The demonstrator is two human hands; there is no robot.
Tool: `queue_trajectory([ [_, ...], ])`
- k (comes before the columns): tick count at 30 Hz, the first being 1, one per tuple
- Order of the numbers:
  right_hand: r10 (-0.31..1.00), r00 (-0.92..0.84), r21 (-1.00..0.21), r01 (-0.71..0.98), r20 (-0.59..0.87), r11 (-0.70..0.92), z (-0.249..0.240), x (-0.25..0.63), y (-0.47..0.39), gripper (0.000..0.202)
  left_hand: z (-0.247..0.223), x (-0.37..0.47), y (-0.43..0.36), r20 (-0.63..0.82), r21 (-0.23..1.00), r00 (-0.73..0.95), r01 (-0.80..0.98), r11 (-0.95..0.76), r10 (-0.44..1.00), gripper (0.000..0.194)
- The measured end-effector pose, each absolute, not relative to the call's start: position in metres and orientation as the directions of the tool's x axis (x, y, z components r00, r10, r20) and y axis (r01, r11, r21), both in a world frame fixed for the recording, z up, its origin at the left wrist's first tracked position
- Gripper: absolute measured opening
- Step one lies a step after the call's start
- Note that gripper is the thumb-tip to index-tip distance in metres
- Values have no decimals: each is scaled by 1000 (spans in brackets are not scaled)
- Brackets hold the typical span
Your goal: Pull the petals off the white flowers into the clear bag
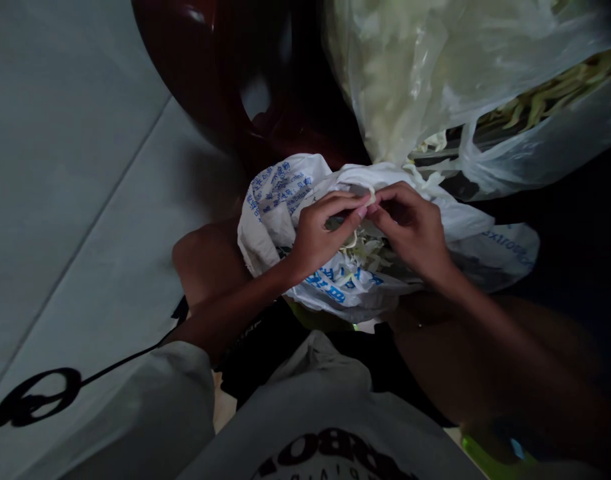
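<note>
My left hand (321, 227) and my right hand (414, 223) meet in the middle, their fingertips pinched on a small, curved, pale strip (370, 195), perhaps a piece of plant. Both hands are closed around its ends. Just below them gapes a white plastic bag (275, 193) with blue printing, resting between my knees. Inside the bag lie several pale, thin strips (368, 252), partly hidden by my hands and the folds of plastic.
Beyond the bag, at the upper right, stand large translucent plastic bags (405, 73) with pale strips (540, 107) in one of them. A dark red, glossy plastic piece (185, 60) sits at the top. Grey floor tiles (75, 147) spread to the left, crossed by a black cord (130, 358).
</note>
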State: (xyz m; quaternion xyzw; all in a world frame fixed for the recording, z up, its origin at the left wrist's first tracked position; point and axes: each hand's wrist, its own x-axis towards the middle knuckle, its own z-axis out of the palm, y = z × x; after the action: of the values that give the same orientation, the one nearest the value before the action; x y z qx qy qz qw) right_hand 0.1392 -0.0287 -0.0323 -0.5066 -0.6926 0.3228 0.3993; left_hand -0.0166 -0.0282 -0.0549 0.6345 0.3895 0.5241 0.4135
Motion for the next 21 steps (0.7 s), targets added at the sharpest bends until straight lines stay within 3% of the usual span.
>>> queue_trajectory([
  [5, 969, -190, -916, 338, 160, 217, -28, 133, -33, 8, -60, -19, -20, 201, 979, -124, 49, -196, 972, 16],
  [9, 937, 148, -942, 167, 316, 291, -15, 134, -28, 4, -62, -31, -1, 168, 981, -338, -34, -191, 926, 17],
  [11, 855, 329, -916, 117, 401, 384, -5, 137, -23, 8, -63, -36, 4, 171, 977, -349, -63, -205, 921, 18],
  [13, 822, 374, -902, 132, 430, 412, 3, 143, -21, 13, -64, -40, 6, 180, 977, -326, -45, -206, 928, 17],
  [15, 848, 313, -901, 222, 428, 373, 9, 149, -21, 15, -65, -42, 6, 202, 978, -312, 6, -210, 928, 17],
  [17, 886, 145, -850, 383, 441, 361, 10, 155, -23, 15, -64, -41, 3, 245, 969, -317, 49, -242, 916, 17],
  [21, 873, -290, -579, 659, 393, 479, 5, 156, -25, 7, -56, -34, -7, 353, 934, -275, 155, -321, 894, 17],
])
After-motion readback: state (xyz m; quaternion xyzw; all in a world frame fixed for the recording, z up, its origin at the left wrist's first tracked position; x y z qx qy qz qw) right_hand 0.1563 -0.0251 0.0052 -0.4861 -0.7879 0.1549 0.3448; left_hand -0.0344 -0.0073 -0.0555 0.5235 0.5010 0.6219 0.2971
